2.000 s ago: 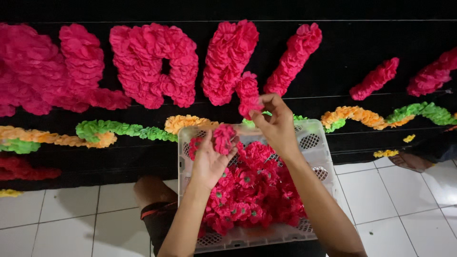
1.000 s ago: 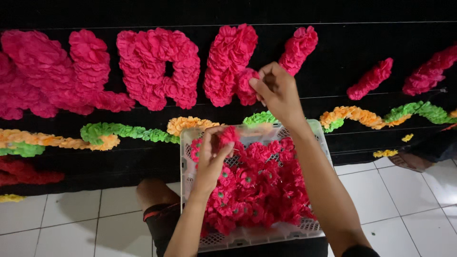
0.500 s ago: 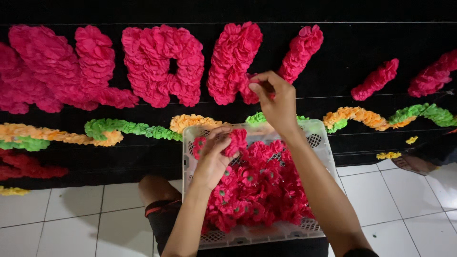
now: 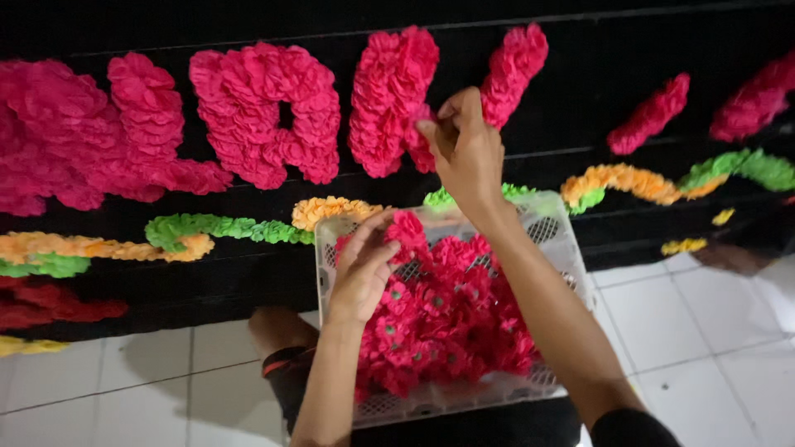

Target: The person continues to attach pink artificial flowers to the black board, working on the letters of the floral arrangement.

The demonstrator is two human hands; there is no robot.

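The right hand [image 4: 468,149] is raised high on an outstretched forearm, back towards the camera, thumb and fingertips [image 4: 426,128] pinched together at the upper left. The left hand [image 4: 360,269] sits lower and nearer, forearm rising from below, fingers loosely curled with thumb and forefinger closing at the upper right.

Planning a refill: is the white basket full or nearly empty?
Fairly full: pink paper flowers heap across most of the white basket, though bare mesh shows near its upper corners.
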